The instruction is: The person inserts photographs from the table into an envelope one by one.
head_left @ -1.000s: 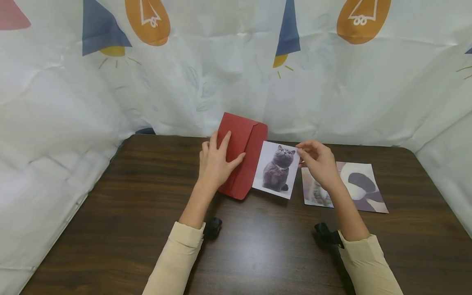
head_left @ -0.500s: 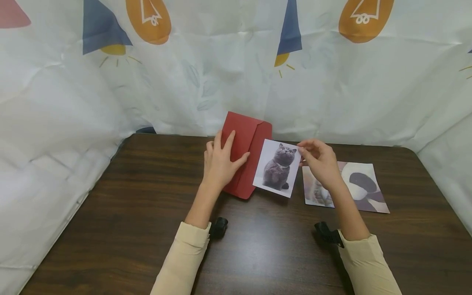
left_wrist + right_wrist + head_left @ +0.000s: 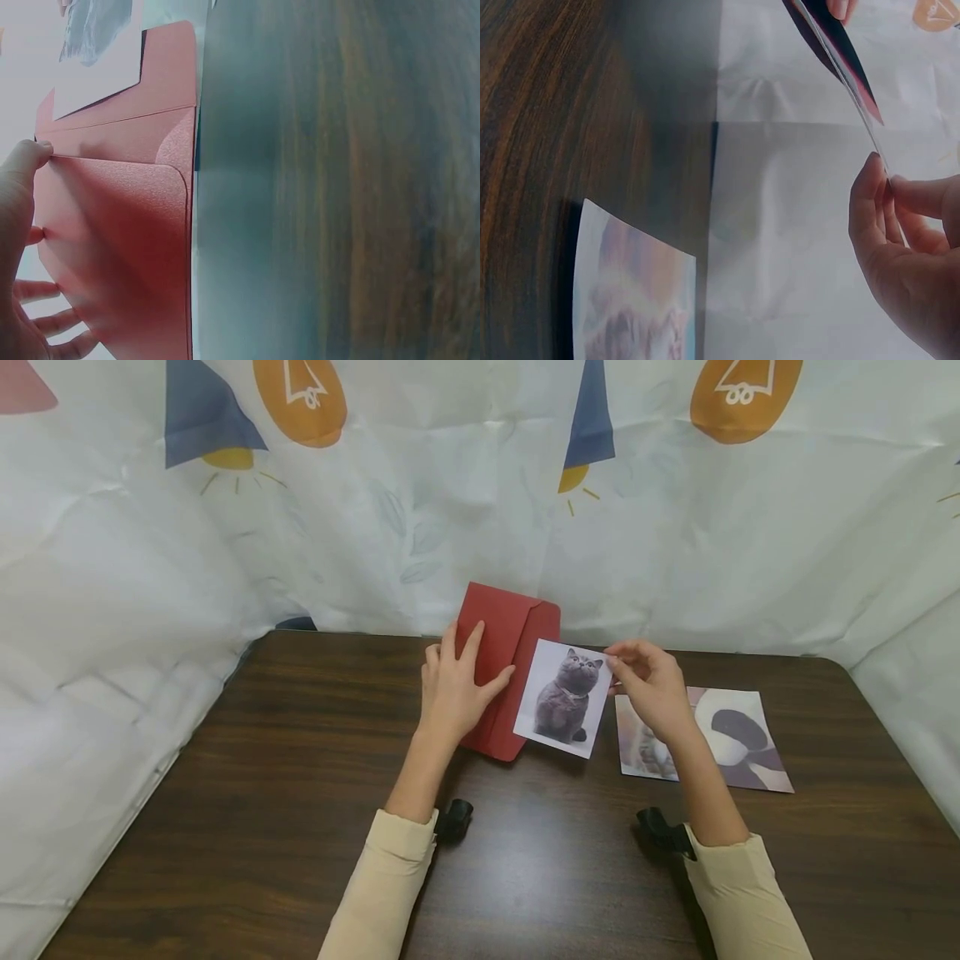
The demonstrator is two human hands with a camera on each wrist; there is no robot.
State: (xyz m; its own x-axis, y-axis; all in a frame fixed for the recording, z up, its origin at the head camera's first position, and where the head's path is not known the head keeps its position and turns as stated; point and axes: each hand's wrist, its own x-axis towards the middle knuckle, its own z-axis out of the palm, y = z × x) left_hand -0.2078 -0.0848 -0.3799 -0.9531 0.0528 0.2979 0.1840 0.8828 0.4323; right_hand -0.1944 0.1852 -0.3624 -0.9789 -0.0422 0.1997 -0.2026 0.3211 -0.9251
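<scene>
One card (image 3: 564, 697), showing a grey cat, is pinched at its right edge by the right grip (image 3: 648, 689). The left grip (image 3: 453, 689) is holding the red envelope (image 3: 495, 625), which is tilted over the counter (image 3: 300, 827). The card overlaps the opened flap (image 3: 169, 75); whether they touch, I cannot tell. Another printed picture (image 3: 738, 739) lies on the counter, partly covered by the right forearm (image 3: 712, 797).

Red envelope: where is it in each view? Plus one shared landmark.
Head: red envelope near the middle, left hand touching it.
Left wrist: red envelope takes up much of the left side.
Right wrist: red envelope at the top, right of centre, nearly edge-on.
Shared landmark: dark wooden table.
</scene>
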